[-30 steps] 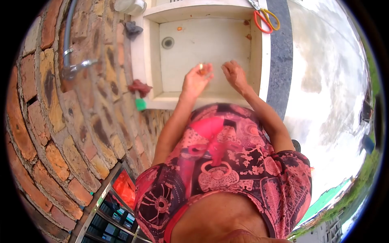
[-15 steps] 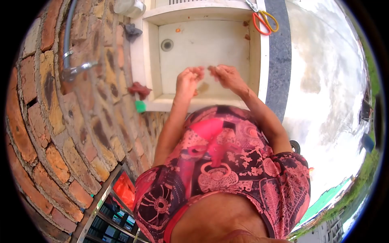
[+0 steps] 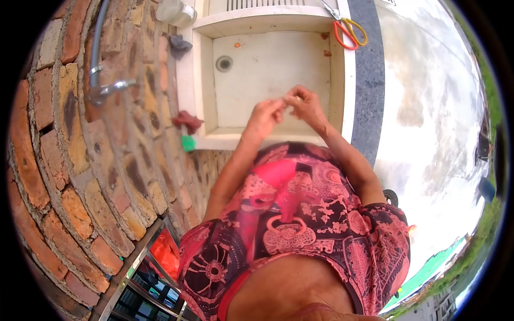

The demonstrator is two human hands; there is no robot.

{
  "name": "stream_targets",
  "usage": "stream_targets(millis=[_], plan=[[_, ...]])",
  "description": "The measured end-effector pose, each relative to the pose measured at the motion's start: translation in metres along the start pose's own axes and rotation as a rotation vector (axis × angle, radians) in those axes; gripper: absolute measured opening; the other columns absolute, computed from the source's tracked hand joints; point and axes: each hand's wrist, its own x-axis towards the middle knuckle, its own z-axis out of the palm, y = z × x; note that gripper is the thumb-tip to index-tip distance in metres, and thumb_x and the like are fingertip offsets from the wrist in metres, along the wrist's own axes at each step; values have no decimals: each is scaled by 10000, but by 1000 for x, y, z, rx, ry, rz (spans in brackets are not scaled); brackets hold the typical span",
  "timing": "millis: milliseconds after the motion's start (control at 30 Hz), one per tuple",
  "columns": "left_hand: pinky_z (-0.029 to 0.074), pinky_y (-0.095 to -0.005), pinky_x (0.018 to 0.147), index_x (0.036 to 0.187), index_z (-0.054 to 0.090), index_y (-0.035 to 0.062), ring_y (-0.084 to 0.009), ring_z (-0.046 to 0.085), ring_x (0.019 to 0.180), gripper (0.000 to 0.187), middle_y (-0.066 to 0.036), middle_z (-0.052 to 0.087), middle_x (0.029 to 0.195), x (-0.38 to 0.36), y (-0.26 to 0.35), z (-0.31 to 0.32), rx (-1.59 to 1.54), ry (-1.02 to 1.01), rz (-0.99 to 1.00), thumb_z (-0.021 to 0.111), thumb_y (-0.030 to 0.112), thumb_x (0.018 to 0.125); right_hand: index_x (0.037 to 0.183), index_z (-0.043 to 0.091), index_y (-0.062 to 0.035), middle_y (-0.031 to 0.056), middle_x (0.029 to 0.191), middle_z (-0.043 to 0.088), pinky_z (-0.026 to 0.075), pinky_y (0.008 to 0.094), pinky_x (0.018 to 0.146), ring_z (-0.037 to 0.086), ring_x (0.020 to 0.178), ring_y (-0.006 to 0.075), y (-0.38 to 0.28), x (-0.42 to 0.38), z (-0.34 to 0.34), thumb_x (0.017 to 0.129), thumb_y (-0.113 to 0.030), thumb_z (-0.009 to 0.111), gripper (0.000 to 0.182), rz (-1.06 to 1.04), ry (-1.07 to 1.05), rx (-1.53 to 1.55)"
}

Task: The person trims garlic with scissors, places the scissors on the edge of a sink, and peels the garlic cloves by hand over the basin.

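Note:
Over a pale, shallow sink point(image 3: 257, 85), my left hand point(image 3: 265, 119) and my right hand point(image 3: 306, 108) meet with their fingertips together. The fingers of both are pinched closed. Whatever lies between them is too small and blurred to name. Small orange-brown scraps point(image 3: 326, 53) stick to the sink's right side, and another bit point(image 3: 238, 45) lies near the round drain point(image 3: 224, 63). Scissors point(image 3: 350, 35) with one red and one yellow handle rest on the sink's right rim, well beyond my right hand.
A brick wall point(image 3: 80, 160) runs along the left, with a metal tap point(image 3: 110, 90) on a grey pipe. On the left rim sit a cloudy jar point(image 3: 176, 13), a dark grey rag point(image 3: 180, 46), a reddish rag point(image 3: 188, 122) and a green piece point(image 3: 188, 143).
My hands were slightly apart and now touch at the fingertips. The left hand has moved to the right and a little down. The view has shifted slightly.

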Motion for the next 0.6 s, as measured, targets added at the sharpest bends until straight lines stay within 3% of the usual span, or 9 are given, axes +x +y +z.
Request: stream_targets(millis=[100,300,600], plan=[[357,-196,524,838,574,32,-71,453,636,167,-23,533,747,1,1,2,-222,-10,-76,582,191,891,835,602,4,28,683,589,402,222,445,496,524,62,-3,-6,0,868,-127,608,135,35,-49,122],[338,-200,483,788,566,29,-86,475,596,197,-37,546,698,-9,7,7,-117,82,-72,614,201,871,842,605,2,38,669,582,447,233,469,536,523,74,-9,-10,-2,864,-106,593,111,-8,-140,-93],[348,-220,473,743,536,23,-100,467,570,216,-50,535,676,-18,14,13,12,140,3,641,177,853,836,591,-1,126,713,594,467,311,523,591,552,199,-24,-11,1,834,-82,570,83,-183,-159,-346]])
